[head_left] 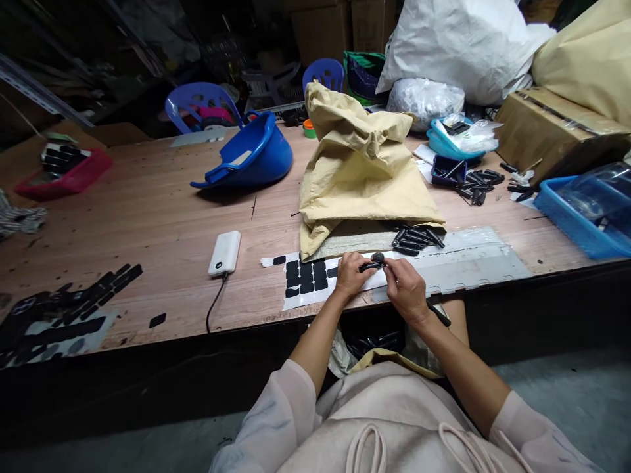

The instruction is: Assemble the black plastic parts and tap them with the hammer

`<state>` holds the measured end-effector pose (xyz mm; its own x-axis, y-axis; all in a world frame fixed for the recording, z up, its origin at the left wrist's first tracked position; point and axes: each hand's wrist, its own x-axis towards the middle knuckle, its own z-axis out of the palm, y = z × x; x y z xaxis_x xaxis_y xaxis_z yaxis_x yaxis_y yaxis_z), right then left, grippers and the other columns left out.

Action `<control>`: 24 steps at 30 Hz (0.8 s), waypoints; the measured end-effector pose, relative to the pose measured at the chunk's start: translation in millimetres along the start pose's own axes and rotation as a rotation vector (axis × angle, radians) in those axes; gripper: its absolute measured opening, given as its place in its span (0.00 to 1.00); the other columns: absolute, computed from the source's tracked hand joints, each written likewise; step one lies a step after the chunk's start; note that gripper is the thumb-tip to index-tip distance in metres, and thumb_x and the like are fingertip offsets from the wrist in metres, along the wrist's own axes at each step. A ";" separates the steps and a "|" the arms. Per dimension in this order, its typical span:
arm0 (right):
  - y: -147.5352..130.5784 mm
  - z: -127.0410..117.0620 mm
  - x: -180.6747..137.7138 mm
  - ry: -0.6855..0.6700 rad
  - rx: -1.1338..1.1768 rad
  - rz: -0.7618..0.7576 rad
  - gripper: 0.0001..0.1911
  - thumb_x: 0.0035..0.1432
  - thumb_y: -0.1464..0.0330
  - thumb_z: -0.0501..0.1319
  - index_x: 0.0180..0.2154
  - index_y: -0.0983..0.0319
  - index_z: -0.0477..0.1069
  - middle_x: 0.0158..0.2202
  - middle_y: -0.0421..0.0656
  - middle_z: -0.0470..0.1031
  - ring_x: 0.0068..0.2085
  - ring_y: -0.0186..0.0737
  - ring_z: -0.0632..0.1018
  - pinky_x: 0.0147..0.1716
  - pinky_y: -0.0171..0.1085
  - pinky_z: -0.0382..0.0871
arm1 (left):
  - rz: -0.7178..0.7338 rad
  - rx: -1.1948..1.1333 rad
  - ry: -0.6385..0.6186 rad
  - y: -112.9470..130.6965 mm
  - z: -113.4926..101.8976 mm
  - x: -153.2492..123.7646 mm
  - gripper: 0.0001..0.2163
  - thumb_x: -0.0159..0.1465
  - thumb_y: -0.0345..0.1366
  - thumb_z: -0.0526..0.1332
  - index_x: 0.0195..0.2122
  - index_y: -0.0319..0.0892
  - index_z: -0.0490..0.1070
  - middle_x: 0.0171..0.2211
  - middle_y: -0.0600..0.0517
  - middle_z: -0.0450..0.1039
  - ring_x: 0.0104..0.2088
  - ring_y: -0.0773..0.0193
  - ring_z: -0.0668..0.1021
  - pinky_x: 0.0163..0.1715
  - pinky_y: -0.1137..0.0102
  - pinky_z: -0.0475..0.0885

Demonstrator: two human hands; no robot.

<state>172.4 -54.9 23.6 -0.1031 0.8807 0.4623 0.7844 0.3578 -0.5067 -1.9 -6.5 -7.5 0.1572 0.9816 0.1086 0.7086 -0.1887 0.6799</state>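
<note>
At the table's front edge my two hands meet over a white sheet. My left hand (351, 274) is closed on a small black piece (369, 267), held sideways. Against it is a round dark part (378, 257); which hand supports it I cannot tell. My right hand (408, 288) is closed, fingertips pinched beside that part. A black handle (440, 315) sticks out below its palm; the rest of this tool is hidden. Left of my hands, several black rounded-square stickers (306, 277) lie on the white backing sheet (290, 304). Behind my right hand lies a pile of black tube-like pieces (418, 238).
A beige sack (365, 177) stands just behind my hands. Left are a white power bank (225, 253) with a cable, a blue basin (261, 154) and black strips (98, 292). At right are a cardboard box (557, 135) and a blue basket (566, 223).
</note>
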 end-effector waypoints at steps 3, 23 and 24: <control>3.1 4.1 0.5 -0.054 -0.062 -0.015 0.15 0.73 0.67 0.54 0.51 0.57 0.79 0.38 0.45 0.78 0.41 0.42 0.77 0.41 0.35 0.70 | -0.004 -0.006 0.010 0.5 0.6 0.0 0.05 0.63 0.37 0.73 0.41 0.50 0.84 0.37 0.52 0.76 0.47 0.55 0.73 0.52 0.59 0.68; 84.3 -63.1 19.7 0.264 -0.256 0.362 0.18 0.68 0.65 0.55 0.51 0.60 0.80 0.42 0.50 0.78 0.43 0.47 0.74 0.46 0.42 0.67 | -0.016 -0.005 -0.005 4.6 -1.4 -0.1 0.08 0.63 0.36 0.73 0.43 0.49 0.84 0.41 0.51 0.79 0.50 0.53 0.74 0.54 0.58 0.69; 98.1 -69.1 21.1 0.290 -0.299 0.430 0.18 0.66 0.66 0.56 0.51 0.61 0.80 0.41 0.50 0.77 0.43 0.48 0.73 0.45 0.43 0.66 | -0.014 -0.004 -0.008 4.5 -1.2 0.0 0.08 0.63 0.36 0.72 0.43 0.50 0.84 0.42 0.51 0.79 0.50 0.53 0.74 0.54 0.58 0.69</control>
<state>289.4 -22.6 34.0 0.4002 0.7913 0.4622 0.8611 -0.1519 -0.4853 0.4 -7.3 -3.5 0.1524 0.9839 0.0932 0.7084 -0.1746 0.6839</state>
